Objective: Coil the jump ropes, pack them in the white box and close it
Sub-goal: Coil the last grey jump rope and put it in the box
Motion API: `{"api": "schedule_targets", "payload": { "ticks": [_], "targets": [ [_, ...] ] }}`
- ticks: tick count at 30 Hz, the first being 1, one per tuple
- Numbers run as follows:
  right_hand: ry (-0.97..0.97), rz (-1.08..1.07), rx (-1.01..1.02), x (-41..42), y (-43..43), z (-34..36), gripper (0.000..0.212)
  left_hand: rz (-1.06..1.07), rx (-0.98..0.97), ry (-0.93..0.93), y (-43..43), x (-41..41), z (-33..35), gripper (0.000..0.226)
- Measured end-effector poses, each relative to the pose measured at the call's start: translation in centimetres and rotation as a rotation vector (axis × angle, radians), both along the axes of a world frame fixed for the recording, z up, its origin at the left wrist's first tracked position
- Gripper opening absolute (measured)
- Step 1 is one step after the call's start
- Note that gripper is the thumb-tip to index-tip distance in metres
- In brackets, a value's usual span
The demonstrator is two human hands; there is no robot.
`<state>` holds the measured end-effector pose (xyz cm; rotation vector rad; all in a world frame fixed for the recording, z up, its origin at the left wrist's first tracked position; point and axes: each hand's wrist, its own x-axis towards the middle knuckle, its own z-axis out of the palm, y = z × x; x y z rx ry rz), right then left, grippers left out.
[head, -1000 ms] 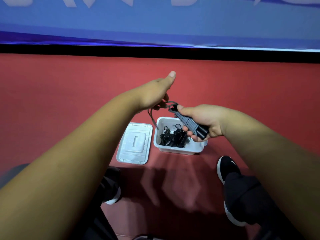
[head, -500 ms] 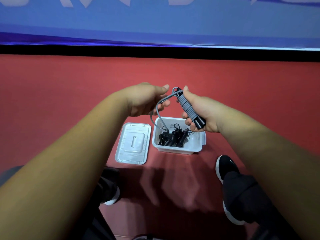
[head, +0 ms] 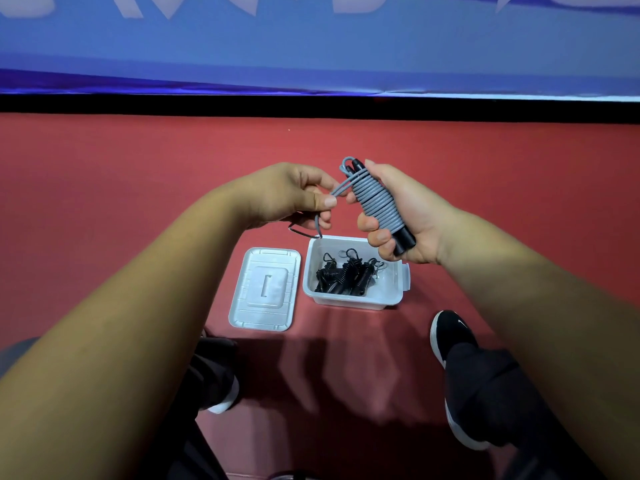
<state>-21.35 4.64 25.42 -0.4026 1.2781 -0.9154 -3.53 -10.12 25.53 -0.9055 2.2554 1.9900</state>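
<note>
My right hand (head: pixel 401 216) grips a grey jump rope (head: pixel 377 206) whose cord is wound tightly round its black handles, held tilted above the box. My left hand (head: pixel 294 195) pinches the loose grey end of that cord just left of the bundle; a short tail hangs down from it. Below stands the open white box (head: pixel 393 292) on the red floor, with several coiled black jump ropes (head: pixel 346 277) inside. Its white lid (head: pixel 265 289) lies flat to the left of the box.
My two feet in black shoes (head: pixel 450 337) stand on the red floor (head: pixel 138 188) in front of the box and lid. A black strip and a blue wall (head: pixel 311 53) run along the far edge.
My right hand has raised the wound bundle and turned it more upright. My left hand has drawn back toward the bundle, now pinching the cord's end close beside it.
</note>
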Motion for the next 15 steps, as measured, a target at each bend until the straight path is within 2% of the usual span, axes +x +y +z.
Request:
{"api": "schedule_targets", "payload": {
  "ticks": [3,6,10,15],
  "targets": [
    [0.013,0.054,-0.018,0.1,0.2,0.3,0.062,-0.044,-0.007,-0.014,-0.1,0.2,0.1,0.018],
    [0.017,0.132,-0.013,0.2,0.5,0.4,0.057,-0.084,-0.058,-0.077,-0.2,0.5,0.3,0.017],
    [-0.017,0.250,-0.007,0.4,0.9,0.4,0.052,-0.175,-0.258,-0.124,-0.2,0.5,0.5,0.012],
    [-0.013,0.404,0.004,0.7,1.4,0.3,0.057,-0.230,-0.386,-0.149,0.1,0.1,0.0,0.026]
  ]
}}
